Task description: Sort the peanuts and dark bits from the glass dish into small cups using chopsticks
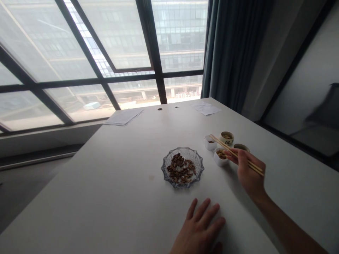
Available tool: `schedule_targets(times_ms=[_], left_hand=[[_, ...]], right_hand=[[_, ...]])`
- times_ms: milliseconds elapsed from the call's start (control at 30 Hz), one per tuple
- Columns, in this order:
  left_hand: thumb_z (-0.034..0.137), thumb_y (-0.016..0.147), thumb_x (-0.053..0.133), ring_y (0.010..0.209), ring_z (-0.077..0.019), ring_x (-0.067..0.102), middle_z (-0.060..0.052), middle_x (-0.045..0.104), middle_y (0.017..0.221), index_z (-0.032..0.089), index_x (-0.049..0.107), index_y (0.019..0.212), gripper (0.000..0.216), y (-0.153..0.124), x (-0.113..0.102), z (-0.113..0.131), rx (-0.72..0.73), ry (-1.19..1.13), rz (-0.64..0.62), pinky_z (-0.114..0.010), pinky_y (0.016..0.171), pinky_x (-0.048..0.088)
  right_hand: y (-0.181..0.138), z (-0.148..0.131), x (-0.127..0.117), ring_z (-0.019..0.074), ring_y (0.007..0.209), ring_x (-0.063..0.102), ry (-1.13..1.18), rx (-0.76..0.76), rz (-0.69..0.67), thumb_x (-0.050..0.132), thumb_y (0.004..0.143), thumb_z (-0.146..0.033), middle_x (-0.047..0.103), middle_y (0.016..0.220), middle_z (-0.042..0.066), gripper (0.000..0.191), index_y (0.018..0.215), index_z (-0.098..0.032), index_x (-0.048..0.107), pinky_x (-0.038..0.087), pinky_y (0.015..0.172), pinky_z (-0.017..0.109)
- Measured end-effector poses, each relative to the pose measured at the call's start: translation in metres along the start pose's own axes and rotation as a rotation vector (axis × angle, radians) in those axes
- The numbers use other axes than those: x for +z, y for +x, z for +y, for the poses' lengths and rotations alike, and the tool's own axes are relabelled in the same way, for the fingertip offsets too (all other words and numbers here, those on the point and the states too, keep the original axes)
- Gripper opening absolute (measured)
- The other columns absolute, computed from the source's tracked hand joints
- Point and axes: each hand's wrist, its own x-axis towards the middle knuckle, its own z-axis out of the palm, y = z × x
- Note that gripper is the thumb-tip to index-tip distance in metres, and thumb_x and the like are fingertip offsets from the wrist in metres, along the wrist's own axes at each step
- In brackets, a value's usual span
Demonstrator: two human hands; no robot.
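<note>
My right hand (250, 173) grips a pair of wooden chopsticks (225, 145), whose tips point over a small white cup (210, 145) with a little dark content. Just below the chopsticks stands another white cup (220, 160) with yellowish-brown pieces in it. Behind these are a cream-coloured small bowl (227, 140) with pale pieces and a second round bowl (241, 146), partly hidden by my right hand. A scalloped glass dish (165, 176) holds many long brown pieces (181, 168) that look like shelled nuts. In front of the dish, my left hand (200, 227) lies on the table with fingers spread, holding nothing.
The white table (111, 190) stretches toward large windows. Stacked paper sheets (124, 117) lie at its far left corner, crumpled paper (207, 108) at the far right. Two round holes sit near the far edge. A dark curtain (230, 53) hangs behind on the right.
</note>
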Motion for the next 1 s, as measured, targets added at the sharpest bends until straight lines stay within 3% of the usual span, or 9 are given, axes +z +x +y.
schedule_targets(times_ms=[167,500,767,1000], left_hand=[[0.049,0.106,0.06,0.15,-0.0327,0.039,-0.002,0.045,0.163,0.028,0.055,0.144,0.044,-0.001,0.001,0.0,-0.001,-0.005,-0.008,-0.064,0.122,0.031],[0.048,0.106,0.06,0.149,-0.0334,0.041,-0.004,0.05,0.159,0.027,0.055,0.144,0.044,0.0,0.002,-0.001,0.013,0.0,0.035,-0.063,0.122,0.03],[0.045,0.106,0.061,0.15,-0.0321,0.039,-0.003,0.049,0.16,0.026,0.055,0.145,0.044,-0.003,0.005,-0.002,0.021,0.024,0.041,-0.061,0.124,0.027],[0.046,0.102,0.066,0.147,-0.0322,0.043,-0.004,0.052,0.157,0.027,0.058,0.143,0.046,-0.001,0.001,-0.001,0.034,0.073,0.06,-0.057,0.124,0.029]], right_hand=[[-0.008,-0.011,0.004,0.0254,0.084,0.083,0.047,-0.041,-0.042,0.063,0.101,-0.051,0.083,0.092,0.011,0.04,0.101,-0.015,0.079,0.07,0.076,0.035],[-0.046,-0.004,0.017,0.0262,0.079,0.082,0.077,0.103,-0.465,0.06,0.104,-0.049,0.083,0.089,0.011,0.038,0.098,-0.017,0.08,0.07,0.065,0.033],[-0.048,-0.01,0.016,0.025,0.08,0.082,-0.006,0.099,-0.554,0.059,0.104,-0.047,0.081,0.09,0.01,0.037,0.098,-0.017,0.079,0.068,0.067,0.032],[-0.046,-0.02,0.015,0.0183,0.073,0.076,-0.153,-0.042,-0.648,0.055,0.107,-0.041,0.08,0.088,0.007,0.035,0.093,-0.019,0.079,0.062,0.068,0.028]])
